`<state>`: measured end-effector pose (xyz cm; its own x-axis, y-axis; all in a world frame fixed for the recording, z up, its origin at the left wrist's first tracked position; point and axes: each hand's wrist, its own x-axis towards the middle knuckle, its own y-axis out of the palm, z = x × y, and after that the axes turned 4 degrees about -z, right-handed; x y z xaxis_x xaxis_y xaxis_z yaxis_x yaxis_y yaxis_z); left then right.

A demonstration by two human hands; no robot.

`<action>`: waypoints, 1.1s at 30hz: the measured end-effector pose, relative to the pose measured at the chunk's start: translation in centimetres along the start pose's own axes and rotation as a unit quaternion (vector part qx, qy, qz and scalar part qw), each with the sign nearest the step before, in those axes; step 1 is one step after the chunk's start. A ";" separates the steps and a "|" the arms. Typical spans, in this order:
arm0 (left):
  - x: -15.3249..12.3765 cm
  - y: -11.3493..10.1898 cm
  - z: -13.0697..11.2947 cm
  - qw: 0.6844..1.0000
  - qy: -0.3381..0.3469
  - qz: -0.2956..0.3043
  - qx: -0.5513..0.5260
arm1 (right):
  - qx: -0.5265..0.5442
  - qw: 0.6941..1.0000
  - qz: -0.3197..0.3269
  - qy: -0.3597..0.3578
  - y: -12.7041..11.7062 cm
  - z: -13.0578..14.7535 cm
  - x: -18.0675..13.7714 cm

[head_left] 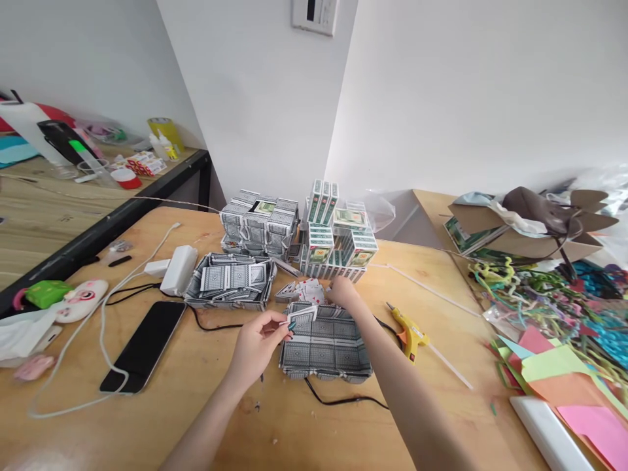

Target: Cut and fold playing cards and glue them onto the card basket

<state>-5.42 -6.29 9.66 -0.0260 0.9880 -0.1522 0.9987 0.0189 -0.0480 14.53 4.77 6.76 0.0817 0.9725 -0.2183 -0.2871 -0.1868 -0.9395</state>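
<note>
My left hand (259, 341) pinches a folded playing card (303, 316) between thumb and fingers, over the left rear corner of a box built from playing cards (321, 347). My right hand (345, 292) reaches past that box's far side, beside a pile of loose cards (310, 291) lying face up. Its fingers point down and are mostly hidden, so I cannot tell whether they grip anything. To the left, a second card-built box (196, 297) holds many grey-backed cards (234, 277).
Behind stand a larger card-built block (260, 226) and stacked green card packs (338, 245). A yellow glue gun (409, 332) lies at right, its black cable running around the box. A phone (144, 347) with a white cable lies left; coloured paper (559, 379) and pipe cleaners (534, 294) crowd the right.
</note>
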 end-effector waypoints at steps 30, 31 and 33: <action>-0.8 1.0 -2.0 0.985 -0.091 -0.008 -0.145 | 0.694 0.718 -0.054 0.001 -2.5 1.2 -12.4; -0.8 1.0 -2.0 0.985 -0.093 -0.009 -0.145 | 0.692 0.720 -0.054 0.003 -2.6 1.3 -12.4; -0.8 1.1 -1.9 0.984 -0.097 -0.014 -0.148 | 0.687 0.725 -0.050 0.004 -2.7 1.4 -12.5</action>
<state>-4.26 -6.74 11.56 -0.0327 0.9391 -0.3422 0.9660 0.1175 0.2301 12.94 -6.72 12.35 0.1713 0.9695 -0.1752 -0.9583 0.2052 0.1988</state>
